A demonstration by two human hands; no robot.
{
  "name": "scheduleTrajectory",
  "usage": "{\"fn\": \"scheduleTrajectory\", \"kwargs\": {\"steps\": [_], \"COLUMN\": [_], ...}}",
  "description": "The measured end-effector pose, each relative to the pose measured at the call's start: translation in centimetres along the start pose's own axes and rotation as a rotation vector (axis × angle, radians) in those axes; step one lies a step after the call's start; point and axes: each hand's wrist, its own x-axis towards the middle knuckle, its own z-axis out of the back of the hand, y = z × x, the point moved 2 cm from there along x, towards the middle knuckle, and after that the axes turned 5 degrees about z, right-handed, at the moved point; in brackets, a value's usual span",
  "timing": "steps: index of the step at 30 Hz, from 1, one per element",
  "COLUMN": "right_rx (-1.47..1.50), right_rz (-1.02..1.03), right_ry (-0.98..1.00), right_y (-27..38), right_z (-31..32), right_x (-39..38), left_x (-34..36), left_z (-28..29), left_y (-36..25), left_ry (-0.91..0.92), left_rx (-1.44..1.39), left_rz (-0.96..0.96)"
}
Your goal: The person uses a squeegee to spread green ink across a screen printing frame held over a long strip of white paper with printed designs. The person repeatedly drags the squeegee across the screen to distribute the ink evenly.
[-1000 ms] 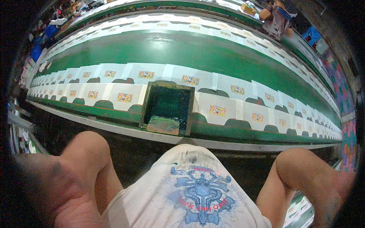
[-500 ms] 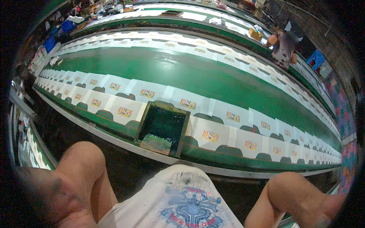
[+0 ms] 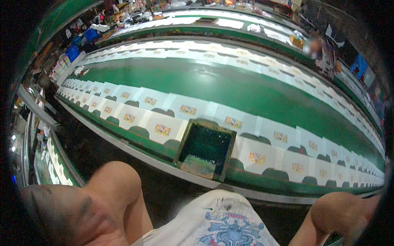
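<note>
Both my arms are bent and raised at the lower corners: the left arm (image 3: 119, 182) and the right arm (image 3: 334, 209). My hands lie beyond the dark rim, so their fingers and anything in them are hidden. A blurred patch of skin fills the lower left. In front of me, a wooden printing frame (image 3: 230, 158) with a dark screen rests on the near edge of a long green table (image 3: 164, 78). A worn greenish board (image 3: 199, 165) lies at its near end. White cloth pieces (image 3: 150, 127) with colourful prints line both sides of the table in overlapping rows.
Another person (image 3: 327, 59) stands at the far right between tables. Behind, a second long table (image 3: 156, 33) holds white pieces and a small frame (image 3: 206, 21). Blue bundles (image 3: 72, 52) and piled cloth are at the far left. Metal rails (image 3: 37, 107) stand at left.
My view has swung left and up, so the table and frame sit farther right and lower in the picture. My arms stay bent. The other person has shifted posture.
</note>
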Motion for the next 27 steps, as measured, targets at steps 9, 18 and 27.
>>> {"fn": "scheduleTrajectory", "kwargs": {"steps": [9,18,27], "right_rx": [0.309,0.612,0.765], "right_rz": [0.225,-0.159,-0.188], "right_ry": [-0.059,0.805,1.458], "right_y": [12.4,30.1,36.2], "right_z": [-3.1,-20.2,-19.9], "right_x": [1.8,-14.3,-33.0], "left_x": [-0.5,-22.8,-43.5], "left_z": [1.2,-2.2,0.7], "left_y": [5.9,19.1,13.7], "left_ry": [-0.008,0.475,0.653], "left_rx": [-0.077,-0.032,-0.110], "left_rz": [0.047,0.679,1.471]}}
